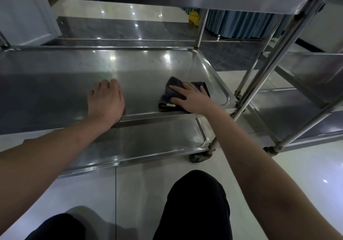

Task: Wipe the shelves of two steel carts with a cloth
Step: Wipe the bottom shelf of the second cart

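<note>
Our right hand lies flat, fingers spread, pressing the dark cloth onto the middle shelf right of frame centre, near its right rim. Our left hand rests on the same tray, fingers bent at the knuckles, holding nothing. A second cart stands at the right edge.

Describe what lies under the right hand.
A dark cloth lies flat under the right hand on the middle shelf. The steel beneath it is hidden.
</note>
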